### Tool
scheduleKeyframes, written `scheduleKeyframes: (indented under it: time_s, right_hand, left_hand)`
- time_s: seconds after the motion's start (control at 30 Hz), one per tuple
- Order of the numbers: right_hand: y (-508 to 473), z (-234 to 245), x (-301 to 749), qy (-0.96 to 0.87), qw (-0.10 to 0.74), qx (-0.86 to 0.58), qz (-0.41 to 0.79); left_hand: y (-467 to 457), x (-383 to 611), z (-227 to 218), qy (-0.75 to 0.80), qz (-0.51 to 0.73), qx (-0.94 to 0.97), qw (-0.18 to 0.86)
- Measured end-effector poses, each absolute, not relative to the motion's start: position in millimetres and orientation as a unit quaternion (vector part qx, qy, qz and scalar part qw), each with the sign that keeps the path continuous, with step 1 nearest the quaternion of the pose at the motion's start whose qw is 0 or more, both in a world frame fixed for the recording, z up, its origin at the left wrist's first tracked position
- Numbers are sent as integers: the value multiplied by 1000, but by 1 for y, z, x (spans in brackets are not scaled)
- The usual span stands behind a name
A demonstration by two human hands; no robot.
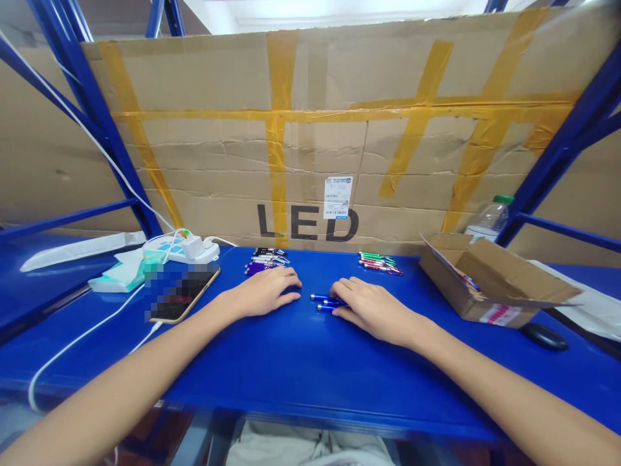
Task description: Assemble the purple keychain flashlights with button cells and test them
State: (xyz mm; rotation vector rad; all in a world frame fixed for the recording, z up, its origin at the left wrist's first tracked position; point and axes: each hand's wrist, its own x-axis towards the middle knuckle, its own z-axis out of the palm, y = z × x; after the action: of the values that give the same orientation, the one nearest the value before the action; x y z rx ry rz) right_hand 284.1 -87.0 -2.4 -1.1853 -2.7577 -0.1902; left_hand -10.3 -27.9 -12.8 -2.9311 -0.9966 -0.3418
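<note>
My right hand (366, 305) is closed over several blue metal tubes (324, 300), which look like small keychain flashlights. Their ends point left out of the fingers, and the rest is hidden under the palm. My left hand (269, 291) lies on the table with fingers apart and nothing visible in them. Just behind it are purple flashlights (257, 266), with silver ones (264, 259) and black ones (266, 251) lined up farther back. Beyond my right hand sit green flashlights (373, 256) and red flashlights (381, 266) with small clips.
An open cardboard box (466, 275) stands at right, near a black mouse (544, 336) and a green-capped bottle (492, 217). At left are a phone (187, 294), a tissue pack (127, 273) and a power strip (206, 249) with cables. A cardboard wall (218, 162) closes off the back.
</note>
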Motion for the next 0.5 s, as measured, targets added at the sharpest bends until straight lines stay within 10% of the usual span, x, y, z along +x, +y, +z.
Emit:
scheduleKeyframes:
  time_s: [0.5]
  right_hand:
    - [-84,-4,286,-926,83,-364,-59]
  left_hand:
    - [-29,-10,-12,-324,-109,-940,5]
